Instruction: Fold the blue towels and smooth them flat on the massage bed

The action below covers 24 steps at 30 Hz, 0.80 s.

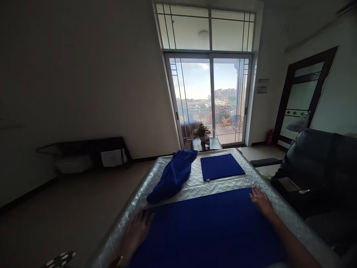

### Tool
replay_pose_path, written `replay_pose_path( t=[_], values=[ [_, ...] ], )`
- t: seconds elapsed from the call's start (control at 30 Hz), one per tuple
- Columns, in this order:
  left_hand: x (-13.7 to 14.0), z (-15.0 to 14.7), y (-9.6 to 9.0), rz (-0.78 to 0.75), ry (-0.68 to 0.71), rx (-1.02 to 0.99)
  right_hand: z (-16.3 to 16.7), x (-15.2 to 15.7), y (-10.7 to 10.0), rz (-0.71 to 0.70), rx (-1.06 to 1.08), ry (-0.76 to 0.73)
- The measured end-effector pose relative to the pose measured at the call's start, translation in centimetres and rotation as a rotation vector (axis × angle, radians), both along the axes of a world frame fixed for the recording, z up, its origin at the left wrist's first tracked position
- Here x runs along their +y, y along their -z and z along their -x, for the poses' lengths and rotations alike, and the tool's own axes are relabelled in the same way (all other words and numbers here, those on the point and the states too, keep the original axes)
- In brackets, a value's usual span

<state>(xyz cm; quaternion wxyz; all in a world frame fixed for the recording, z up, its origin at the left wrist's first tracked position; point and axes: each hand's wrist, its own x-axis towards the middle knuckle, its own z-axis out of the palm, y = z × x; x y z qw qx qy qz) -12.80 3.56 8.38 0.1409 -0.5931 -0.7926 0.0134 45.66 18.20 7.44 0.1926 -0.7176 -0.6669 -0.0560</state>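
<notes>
A large blue cloth (pixel 206 227) lies spread flat on the quilted mattress (pixel 192 191) in front of me. My left hand (pixel 138 227) rests at its far left corner, fingers stretched out on the fabric. At the far right corner my right hand (pixel 260 200) lies flat, its fingers extended over the edge. Beyond the spread cloth sits a neatly folded blue cloth (pixel 222 166) with a small pale tag at its near edge. To the left of that, a crumpled blue cloth (pixel 174 175) lies in a loose heap.
A black armchair (pixel 320 171) with a paper (pixel 288 184) on it stands to the right. Past the mattress is a small dark table (pixel 213 144) with a potted plant (pixel 201 131) and a bottle (pixel 206 138). A low dark shelf (pixel 92 143) stands along the left wall.
</notes>
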Motion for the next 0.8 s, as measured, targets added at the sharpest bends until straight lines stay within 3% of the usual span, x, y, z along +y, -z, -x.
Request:
replay_pose_path(
  t=[0.13,0.27,0.37,0.43,0.67,0.8],
  values=[
    [1.1,-4.4,-0.6,-0.092,0.076,0.017,4.8,-1.4,-1.2,0.025,-0.004,-0.174],
    [3.9,-13.6,-0.5,-0.155,0.43,-0.208,14.0,-3.3,-1.3,0.059,-0.011,-0.453],
    [5.9,-19.5,-0.1,-0.129,0.557,-0.252,19.9,-4.5,-0.9,0.091,-0.002,-0.608],
    [6.6,-21.5,0.3,-0.106,0.608,-0.254,22.0,-4.9,-0.6,0.118,0.004,-0.657],
    [6.9,-21.6,1.3,-0.047,0.637,-0.288,22.0,-5.2,-0.3,0.185,0.036,-0.682],
    [6.0,-19.0,0.9,-0.019,0.543,-0.301,18.6,-4.5,-0.6,0.211,0.047,-0.598]
  ],
)
